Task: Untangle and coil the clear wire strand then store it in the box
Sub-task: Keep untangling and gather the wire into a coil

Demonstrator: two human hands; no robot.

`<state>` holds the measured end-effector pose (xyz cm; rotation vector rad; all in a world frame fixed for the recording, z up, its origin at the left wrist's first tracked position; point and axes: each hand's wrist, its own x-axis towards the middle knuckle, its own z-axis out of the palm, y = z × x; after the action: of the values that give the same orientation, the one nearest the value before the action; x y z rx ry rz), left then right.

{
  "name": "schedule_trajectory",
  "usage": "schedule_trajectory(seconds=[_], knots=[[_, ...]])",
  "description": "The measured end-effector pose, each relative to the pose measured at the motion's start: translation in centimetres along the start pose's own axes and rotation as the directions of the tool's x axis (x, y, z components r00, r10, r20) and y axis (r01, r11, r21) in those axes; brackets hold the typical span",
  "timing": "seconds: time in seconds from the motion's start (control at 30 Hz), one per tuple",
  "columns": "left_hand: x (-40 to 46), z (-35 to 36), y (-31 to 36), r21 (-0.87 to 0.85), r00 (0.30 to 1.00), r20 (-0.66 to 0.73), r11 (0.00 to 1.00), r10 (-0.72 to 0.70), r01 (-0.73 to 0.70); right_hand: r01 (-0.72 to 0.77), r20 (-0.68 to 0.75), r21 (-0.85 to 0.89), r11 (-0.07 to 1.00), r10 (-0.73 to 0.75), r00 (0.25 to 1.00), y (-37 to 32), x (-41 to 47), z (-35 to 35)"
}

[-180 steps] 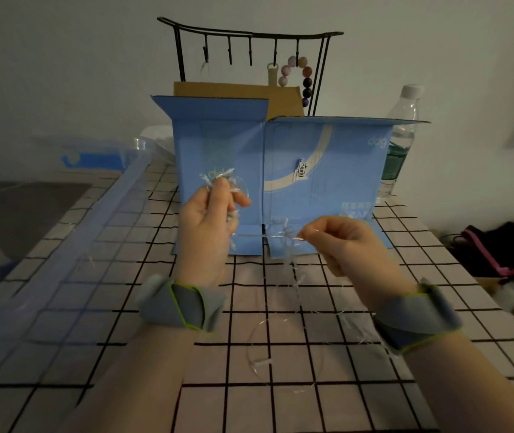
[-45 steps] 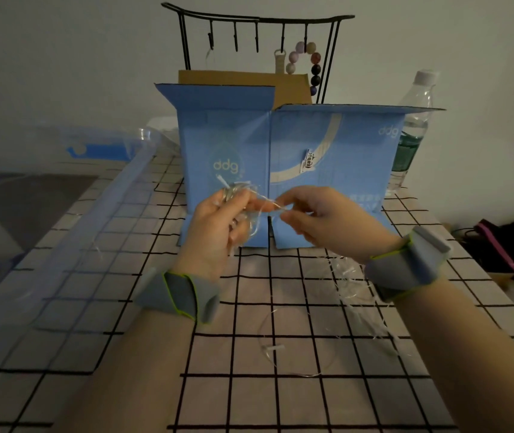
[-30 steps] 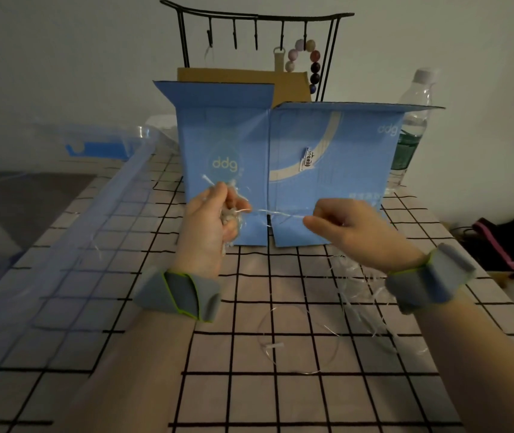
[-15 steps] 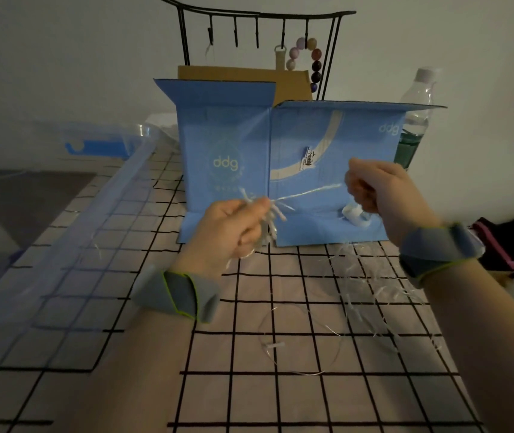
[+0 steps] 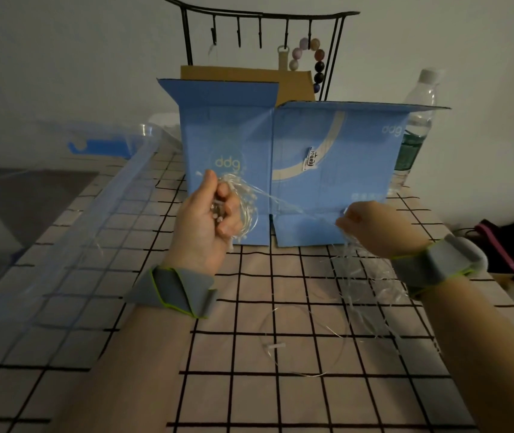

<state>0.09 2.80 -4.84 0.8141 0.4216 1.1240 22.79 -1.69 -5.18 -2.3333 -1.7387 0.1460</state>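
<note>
Clear wire strand (image 5: pixel 283 203) taut between hands, tufted

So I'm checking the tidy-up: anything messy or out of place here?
Yes: the clear wire strand is only partly coiled in the left hand; loose tangled loops sprawl over the checked tablecloth below the right hand, outside the blue box.

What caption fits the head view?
Left hand holds coiled clear wire; right hand pinches its strand.
</note>
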Motion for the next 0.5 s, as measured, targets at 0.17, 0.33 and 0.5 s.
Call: schedule_trajectory(seconds=[0.17, 0.33, 0.5], knots=[[-0.2, 0.3, -0.1, 0.096, 1.000, -0.012, 0.995, 0.001, 0.000, 0.186, -0.235, 0.237, 0.954, -0.129, 0.963, -2.1, -1.1, -0.4], [-0.8, 0.9, -0.5, 0.236, 1.000, -0.015, 0.972, 0.004, 0.000, 0.489, -0.144, 0.363, 0.793, -0.470, 0.871, -6.5, -2.9, -0.8], [-0.7, 0.7, -0.5, 0.192, 1.000, -0.006, 0.981, 0.003, -0.001, 0.246, 0.019, 0.822, 0.514, -0.456, 0.890, -7.4, -3.3, 0.0]])
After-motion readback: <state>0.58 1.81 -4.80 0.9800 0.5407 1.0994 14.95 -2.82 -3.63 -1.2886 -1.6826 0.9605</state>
